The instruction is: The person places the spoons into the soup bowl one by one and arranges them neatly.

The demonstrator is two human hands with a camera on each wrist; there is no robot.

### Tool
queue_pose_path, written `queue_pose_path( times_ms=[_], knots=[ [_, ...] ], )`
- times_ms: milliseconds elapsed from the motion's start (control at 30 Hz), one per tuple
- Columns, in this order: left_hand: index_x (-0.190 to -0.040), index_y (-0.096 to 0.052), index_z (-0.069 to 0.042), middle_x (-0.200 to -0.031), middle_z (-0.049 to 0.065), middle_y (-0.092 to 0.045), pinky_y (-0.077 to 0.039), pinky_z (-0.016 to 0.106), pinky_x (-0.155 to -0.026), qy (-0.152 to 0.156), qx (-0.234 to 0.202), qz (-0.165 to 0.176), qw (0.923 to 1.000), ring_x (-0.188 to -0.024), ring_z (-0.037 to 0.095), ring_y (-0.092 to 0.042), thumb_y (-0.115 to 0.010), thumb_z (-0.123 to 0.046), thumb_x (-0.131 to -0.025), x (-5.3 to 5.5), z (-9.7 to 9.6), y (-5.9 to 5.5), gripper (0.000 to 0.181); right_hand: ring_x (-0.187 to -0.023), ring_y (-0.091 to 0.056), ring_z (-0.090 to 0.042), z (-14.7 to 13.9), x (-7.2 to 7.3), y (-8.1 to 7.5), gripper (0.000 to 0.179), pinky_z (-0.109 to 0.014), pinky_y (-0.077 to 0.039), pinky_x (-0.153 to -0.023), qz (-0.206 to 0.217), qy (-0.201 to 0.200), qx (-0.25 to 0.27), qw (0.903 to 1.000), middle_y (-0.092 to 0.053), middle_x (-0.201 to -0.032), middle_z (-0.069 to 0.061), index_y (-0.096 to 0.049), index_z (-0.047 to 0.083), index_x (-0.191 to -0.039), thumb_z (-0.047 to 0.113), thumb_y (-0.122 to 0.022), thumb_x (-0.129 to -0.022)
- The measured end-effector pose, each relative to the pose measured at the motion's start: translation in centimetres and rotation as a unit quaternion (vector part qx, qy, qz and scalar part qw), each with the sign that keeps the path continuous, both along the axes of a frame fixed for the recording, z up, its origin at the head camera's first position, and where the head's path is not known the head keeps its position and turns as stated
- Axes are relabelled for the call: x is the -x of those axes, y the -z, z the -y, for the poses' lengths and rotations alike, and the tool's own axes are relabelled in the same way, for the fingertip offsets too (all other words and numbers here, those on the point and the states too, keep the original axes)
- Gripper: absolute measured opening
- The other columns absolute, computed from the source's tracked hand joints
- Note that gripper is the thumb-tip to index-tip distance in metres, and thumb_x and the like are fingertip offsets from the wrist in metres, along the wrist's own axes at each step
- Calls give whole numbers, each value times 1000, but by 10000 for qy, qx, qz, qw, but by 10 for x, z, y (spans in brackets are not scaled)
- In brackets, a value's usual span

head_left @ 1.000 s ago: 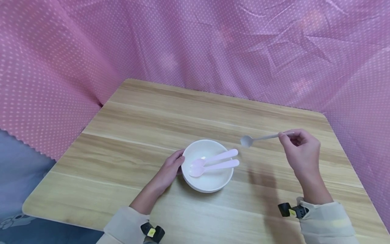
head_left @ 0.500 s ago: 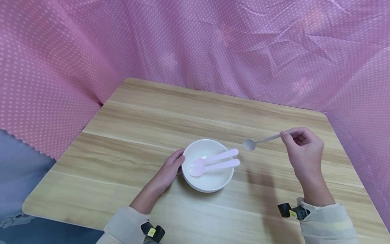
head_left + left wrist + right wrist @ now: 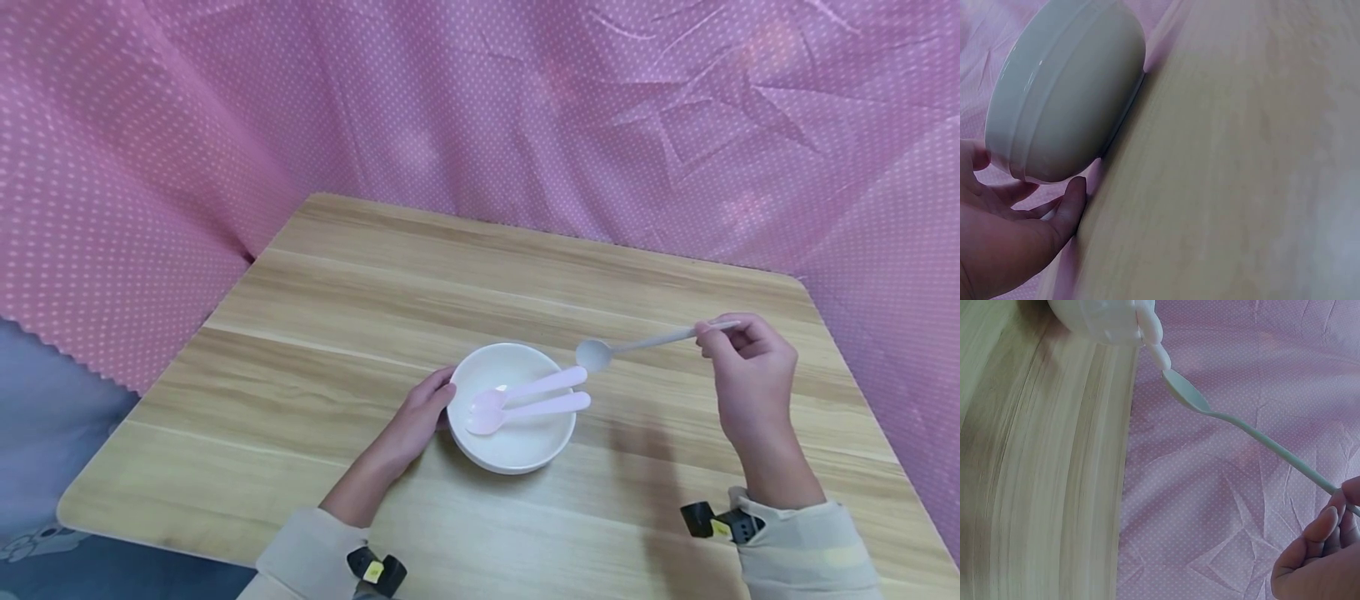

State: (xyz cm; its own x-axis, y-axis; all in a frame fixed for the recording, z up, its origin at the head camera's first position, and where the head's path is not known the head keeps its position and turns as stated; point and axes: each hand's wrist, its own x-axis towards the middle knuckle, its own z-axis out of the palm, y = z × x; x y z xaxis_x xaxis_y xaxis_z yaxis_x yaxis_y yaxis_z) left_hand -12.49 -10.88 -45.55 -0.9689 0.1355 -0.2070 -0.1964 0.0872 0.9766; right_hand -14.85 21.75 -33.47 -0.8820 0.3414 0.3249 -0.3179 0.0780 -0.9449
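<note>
A white bowl point(image 3: 517, 450) stands on the wooden table, and my left hand point(image 3: 412, 421) holds its left side, thumb at the rim. The left wrist view shows the bowl's outer wall point(image 3: 1085, 94) with the fingers at its lower edge. Two pale pink pieces of cutlery point(image 3: 547, 405) lie in the bowl, handles over the right rim; whether their heads are spoons or forks is hard to tell. My right hand point(image 3: 752, 383) pinches a long-handled grey-white spoon point(image 3: 652, 341) near its handle end. The spoon's head is in the air, close to the pink handles.
The wood-grain table point(image 3: 337, 283) extends around the bowl, with rounded corners. A pink dotted cloth point(image 3: 480, 108) hangs behind and at both sides. Blue-grey fabric point(image 3: 60, 433) shows beyond the table's left edge.
The spoon in my right hand first shifts slightly right and down, then its head swings left toward the pink handles. My left hand and the bowl stay in place.
</note>
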Motion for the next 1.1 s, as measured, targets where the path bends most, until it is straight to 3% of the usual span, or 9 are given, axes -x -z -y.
queue_pose_path(
  times_ms=[167,467,900,1100],
  knots=[
    [-142,-40,-9,-140,10,-47,-45,40,-97,24,1,-42,10000,-121,23,-50,-36,-25,-101,-1,0,-1,44,-63,-55,-8,-1,0,0,6,-15,-46,-60,-20,27,-73,10000,-63,-69,0,-64,0,-81,-5,-61,-84],
    [-141,-42,-10,-138,11,-49,-44,40,-97,20,-44,-36,10000,-120,24,-51,-37,-26,-101,0,0,-2,43,-63,-56,-11,2,-1,-2,12,-16,-47,-62,-259,-148,279,9992,-63,-71,-2,-64,1,-78,-9,-59,-83],
    [-140,-42,-10,-137,10,-50,-45,39,-96,32,-23,-6,10000,-118,23,-52,-36,-25,-101,0,-1,-4,42,-65,-57,-11,6,-4,3,15,-18,-49,-65,204,-528,803,9952,-64,-72,-3,-62,0,-77,-10,-55,-86],
    [-140,-42,-9,-137,12,-50,-46,38,-94,-1,-55,-7,10000,-116,24,-53,-37,-24,-101,0,-2,-5,42,-67,-57,-10,8,-6,8,17,-18,-48,-67,341,-770,766,9935,-64,-73,-1,-62,2,-77,-9,-54,-87]
  ],
)
